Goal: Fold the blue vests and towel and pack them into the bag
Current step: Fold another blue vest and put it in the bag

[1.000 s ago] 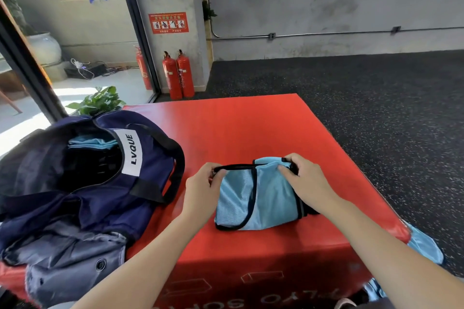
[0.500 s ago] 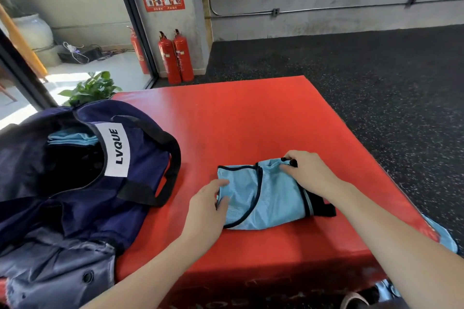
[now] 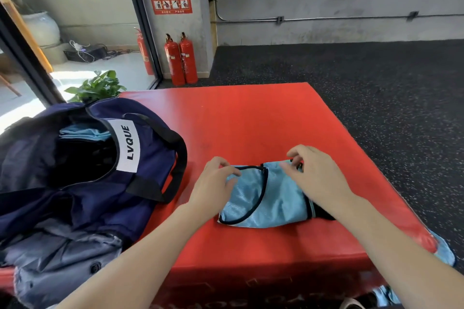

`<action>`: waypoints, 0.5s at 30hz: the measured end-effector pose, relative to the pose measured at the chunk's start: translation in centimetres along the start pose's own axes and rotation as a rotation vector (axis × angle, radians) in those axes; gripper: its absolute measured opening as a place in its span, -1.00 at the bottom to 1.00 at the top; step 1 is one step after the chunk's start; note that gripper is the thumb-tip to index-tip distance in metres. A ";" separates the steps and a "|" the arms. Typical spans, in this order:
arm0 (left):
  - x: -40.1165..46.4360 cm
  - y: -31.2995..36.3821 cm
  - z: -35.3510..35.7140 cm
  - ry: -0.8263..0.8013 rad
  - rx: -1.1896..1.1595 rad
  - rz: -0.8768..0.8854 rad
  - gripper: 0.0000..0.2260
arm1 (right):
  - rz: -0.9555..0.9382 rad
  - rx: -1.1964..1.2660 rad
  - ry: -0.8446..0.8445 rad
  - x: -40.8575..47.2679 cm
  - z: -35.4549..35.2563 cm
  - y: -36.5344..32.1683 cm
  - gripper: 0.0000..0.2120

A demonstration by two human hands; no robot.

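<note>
Folded light-blue mesh vest with black trim (image 3: 266,195): on red mat (image 3: 251,120), 3 o'clock of open navy duffel bag (image 3: 82,173). Left hand (image 3: 213,185), right hand (image 3: 316,175): fingers curled, now lifted off the fabric, holding nothing. Fold judged complete; packing next.

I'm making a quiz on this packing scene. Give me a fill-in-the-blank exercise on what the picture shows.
1. The folded blue vest lies on a ____ mat.
2. The white label on the navy bag reads ____.
3. Against the wall stand ____ fire extinguishers side by side.
4. The left hand and right hand are both at the ____.

Missing words: red; LVQUE; two; vest
</note>
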State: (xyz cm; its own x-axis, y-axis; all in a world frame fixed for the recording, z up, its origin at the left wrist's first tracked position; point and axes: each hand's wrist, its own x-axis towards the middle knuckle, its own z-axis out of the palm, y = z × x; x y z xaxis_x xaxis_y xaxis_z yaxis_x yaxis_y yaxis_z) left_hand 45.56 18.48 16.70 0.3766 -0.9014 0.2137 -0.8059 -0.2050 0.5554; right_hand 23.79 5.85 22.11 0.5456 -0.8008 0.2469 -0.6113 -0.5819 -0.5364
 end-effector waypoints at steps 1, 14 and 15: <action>0.7 -0.1 0.0 -0.015 0.001 0.027 -0.84 | 0.005 0.078 -0.050 -1.0 0.3 -0.9 -0.86; 1.1 0.2 -0.6 -0.287 0.072 0.013 -0.79 | 0.047 -0.237 -0.245 -2.5 2.4 4.1 -0.59; 0.6 0.5 -0.5 -0.317 0.068 0.041 -0.80 | 0.028 -0.258 -0.226 -2.2 2.1 4.9 -0.61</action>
State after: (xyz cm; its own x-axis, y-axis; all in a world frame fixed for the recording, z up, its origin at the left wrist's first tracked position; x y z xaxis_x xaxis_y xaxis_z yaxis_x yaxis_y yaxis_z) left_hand 45.63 18.07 17.49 0.1908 -0.9811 -0.0324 -0.8503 -0.1817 0.4939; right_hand 20.85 5.04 17.24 0.6222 -0.7821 0.0345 -0.7369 -0.5999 -0.3116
